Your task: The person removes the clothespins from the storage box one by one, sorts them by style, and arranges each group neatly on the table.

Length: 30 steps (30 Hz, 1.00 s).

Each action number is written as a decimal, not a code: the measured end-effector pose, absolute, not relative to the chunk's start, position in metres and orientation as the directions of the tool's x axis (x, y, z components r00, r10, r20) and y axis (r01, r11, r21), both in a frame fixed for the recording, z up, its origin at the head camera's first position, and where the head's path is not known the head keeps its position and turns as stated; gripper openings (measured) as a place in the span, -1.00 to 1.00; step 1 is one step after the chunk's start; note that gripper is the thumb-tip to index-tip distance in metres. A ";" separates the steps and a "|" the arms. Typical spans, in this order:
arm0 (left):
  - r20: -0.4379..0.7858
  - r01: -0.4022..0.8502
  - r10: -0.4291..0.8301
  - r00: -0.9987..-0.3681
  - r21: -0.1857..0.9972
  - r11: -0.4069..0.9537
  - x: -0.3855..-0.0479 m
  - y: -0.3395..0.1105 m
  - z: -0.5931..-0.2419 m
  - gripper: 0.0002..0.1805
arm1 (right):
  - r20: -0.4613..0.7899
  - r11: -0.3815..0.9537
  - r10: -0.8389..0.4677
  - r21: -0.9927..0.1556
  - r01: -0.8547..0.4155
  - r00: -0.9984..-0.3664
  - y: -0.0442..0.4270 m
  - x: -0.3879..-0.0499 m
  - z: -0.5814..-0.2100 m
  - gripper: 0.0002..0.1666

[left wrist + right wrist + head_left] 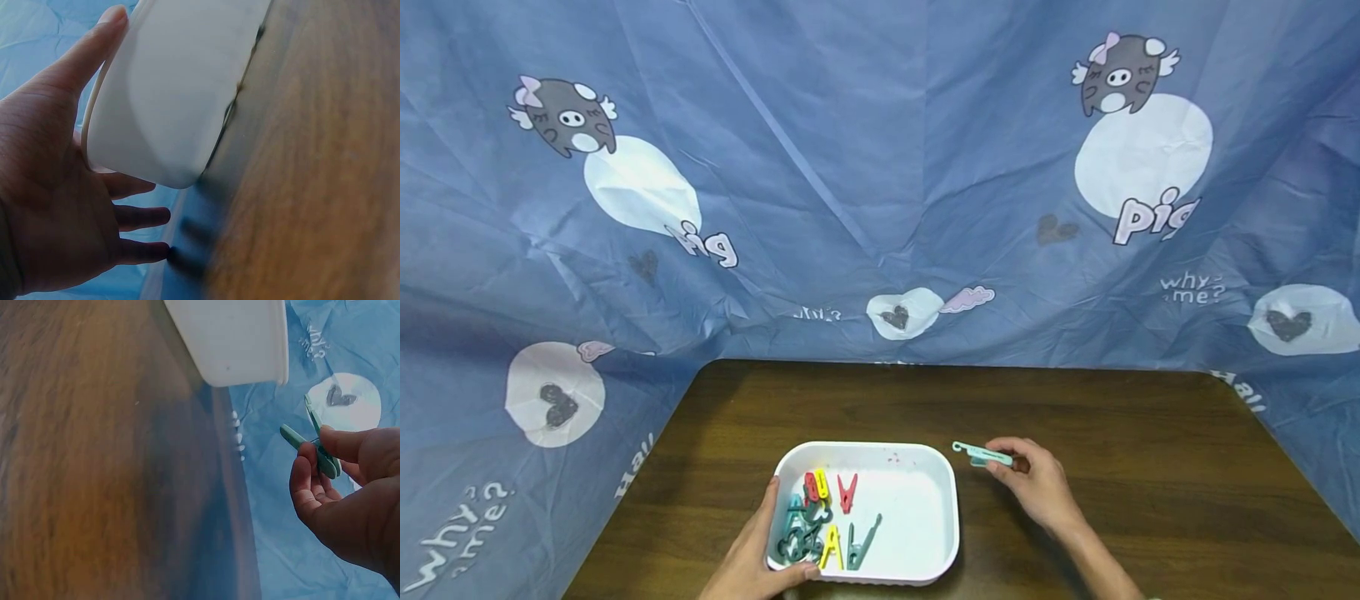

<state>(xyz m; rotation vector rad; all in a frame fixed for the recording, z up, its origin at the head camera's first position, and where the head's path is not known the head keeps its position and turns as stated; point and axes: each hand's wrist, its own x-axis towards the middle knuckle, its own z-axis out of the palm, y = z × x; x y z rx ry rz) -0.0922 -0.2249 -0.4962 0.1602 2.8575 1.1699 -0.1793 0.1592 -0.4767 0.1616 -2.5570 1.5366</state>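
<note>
A white plastic tray [917,533] stands on the table with several clothespins in its left part: a red clothespin [847,493], a yellow clothespin [832,547], a dark green clothespin [862,543] and others in a pile. My left hand [752,542] rests around the tray's near left corner. In the left wrist view, its thumb lies along the tray's wall [169,94] and three fingers extend straight below. Beyond the tray's right side, my right hand [1037,483] pinches a light green clothespin [992,456] above the table. The right wrist view shows this clothespin [290,435] between thumb and fingers.
The brown wooden table [1150,450] extends to both sides of the tray. Behind it hangs a blue patterned cloth [850,167], which also runs down the left and right sides.
</note>
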 end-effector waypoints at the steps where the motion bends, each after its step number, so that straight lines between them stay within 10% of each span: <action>1: -0.009 0.077 0.117 -0.993 0.703 0.707 -0.092 -0.225 -0.496 0.38 | 0.176 0.467 -0.010 -0.870 -0.160 -0.984 0.160 -0.180 -0.478 -0.74; 30: -0.059 0.046 0.123 -0.991 0.709 0.704 -0.092 -0.226 -0.493 0.39 | -0.094 0.345 -0.043 -0.936 0.074 -0.995 0.172 -0.189 -0.509 -0.74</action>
